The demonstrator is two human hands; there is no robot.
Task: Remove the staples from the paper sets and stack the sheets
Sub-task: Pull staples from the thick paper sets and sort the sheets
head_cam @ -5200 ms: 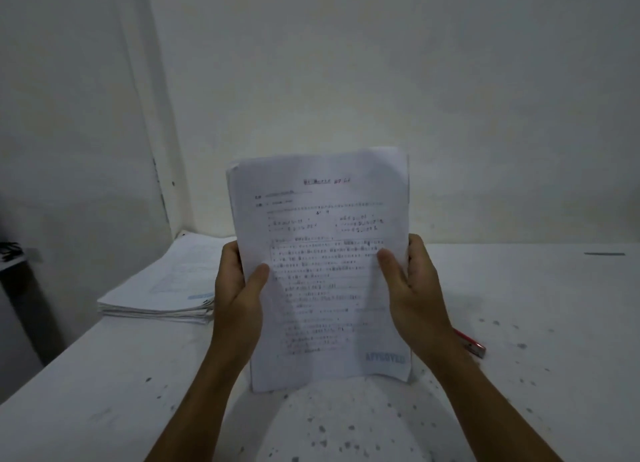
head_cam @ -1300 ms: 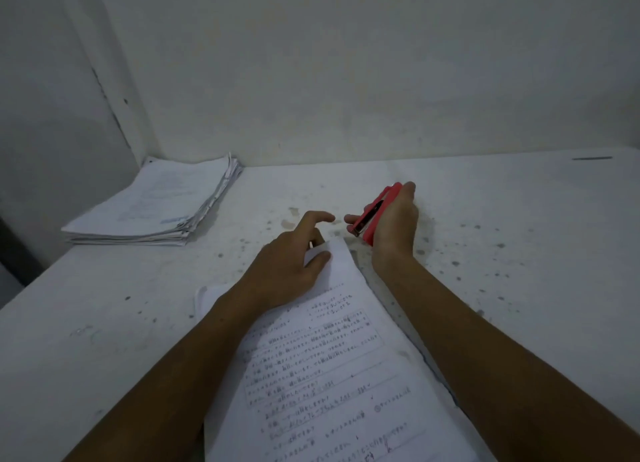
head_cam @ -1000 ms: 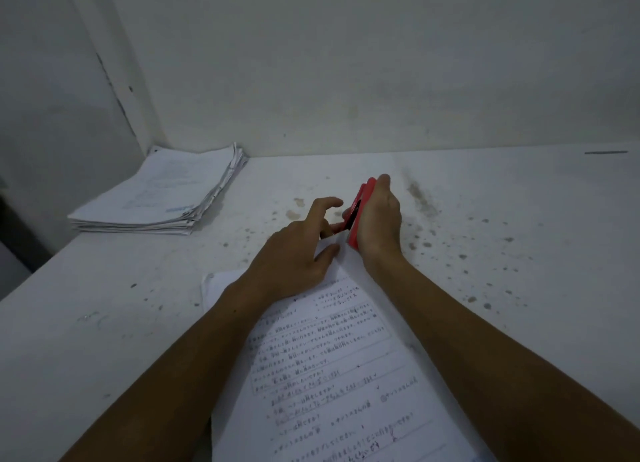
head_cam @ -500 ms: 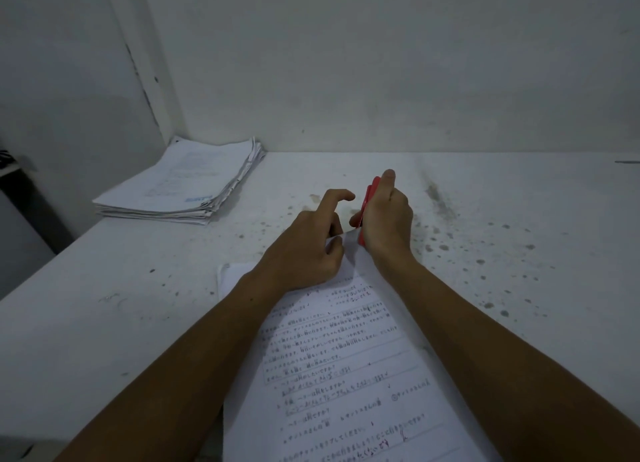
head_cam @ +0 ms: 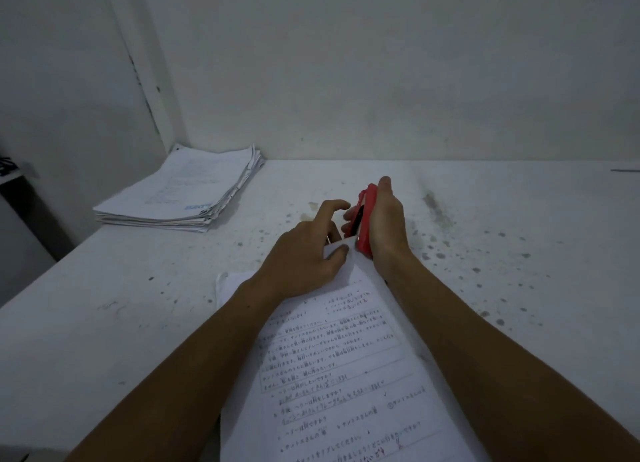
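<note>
A stapled set of printed sheets point(head_cam: 332, 368) lies on the white table point(head_cam: 502, 288) in front of me, its top corner pointing away. My left hand point(head_cam: 304, 250) rests flat on that upper corner, thumb pinning the paper and forefinger lifted. My right hand point(head_cam: 384, 226) grips a red staple remover point(head_cam: 365, 219) held on edge, its lower end touching the corner of the sheets. The staple itself is hidden between my hands.
A thick stack of loose sheets point(head_cam: 180, 191) sits at the back left near the wall corner. The table's left edge point(head_cam: 45, 274) drops off to a dark gap. Dark specks dot the tabletop to the right.
The paper set went from held upright to lying on the table. My right hand brought the red remover in to the sheet's corner and has stayed there, with my left hand pinning the corner.
</note>
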